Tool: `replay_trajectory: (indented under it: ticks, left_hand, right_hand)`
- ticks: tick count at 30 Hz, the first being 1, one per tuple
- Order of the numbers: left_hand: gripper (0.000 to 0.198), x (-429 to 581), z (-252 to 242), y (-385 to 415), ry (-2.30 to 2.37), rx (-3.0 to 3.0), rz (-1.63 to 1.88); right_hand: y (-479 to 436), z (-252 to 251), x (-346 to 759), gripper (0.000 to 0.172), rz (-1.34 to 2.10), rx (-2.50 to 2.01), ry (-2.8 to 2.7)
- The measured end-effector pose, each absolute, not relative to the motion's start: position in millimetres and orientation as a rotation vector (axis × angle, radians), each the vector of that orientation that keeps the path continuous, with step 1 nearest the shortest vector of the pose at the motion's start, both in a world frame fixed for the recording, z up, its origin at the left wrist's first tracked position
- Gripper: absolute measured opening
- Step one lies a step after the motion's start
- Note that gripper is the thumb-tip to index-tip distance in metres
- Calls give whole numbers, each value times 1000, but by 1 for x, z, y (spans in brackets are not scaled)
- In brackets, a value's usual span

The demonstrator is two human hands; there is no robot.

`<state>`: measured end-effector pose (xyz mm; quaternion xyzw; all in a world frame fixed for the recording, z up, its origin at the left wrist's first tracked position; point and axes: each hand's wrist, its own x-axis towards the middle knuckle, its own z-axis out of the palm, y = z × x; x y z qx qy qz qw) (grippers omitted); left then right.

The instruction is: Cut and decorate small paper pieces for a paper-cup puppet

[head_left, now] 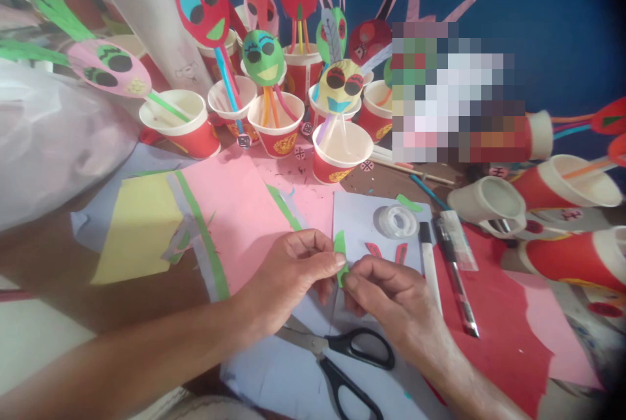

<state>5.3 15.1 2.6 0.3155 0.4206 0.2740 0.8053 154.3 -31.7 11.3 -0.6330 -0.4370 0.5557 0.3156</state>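
A small green paper strip [341, 244] stands upright between my two hands. My left hand [306, 263] pinches its middle from the left with thumb and forefinger. My right hand [386, 289] is closed on the strip's lower end, thumb against curled fingers. Black-handled scissors [337, 358] lie open just below my hands, on blue-grey paper [274, 368]. Beyond my right hand are two small red cut pieces [401, 253], a roll of clear tape [397, 221] and another green scrap [409, 203].
Paper cups [337, 162] holding decorated paper faces stand across the back. Pink paper [229, 198] and yellow paper [139, 224] lie left. A white marker [430, 270], a pen [457, 276], red paper [503, 329] and a mug [486, 201] are right. A plastic bag [53, 146] bulges at far left.
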Motion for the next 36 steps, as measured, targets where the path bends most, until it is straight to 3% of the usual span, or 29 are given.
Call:
replay_trajectory:
  ticks: [18,26,36]
  left_hand:
    - [16,6,4,16,952,726,604]
    - [16,6,5,18,944,650,589]
    - [19,6,5,17,923,626,578]
  right_hand:
    - [-33,9,155,25,1416,-1667,-1220]
    - [-34,1,163,42,1600,-1378,-1091]
    - [-33,7,160,33,1616,-1454,-1098]
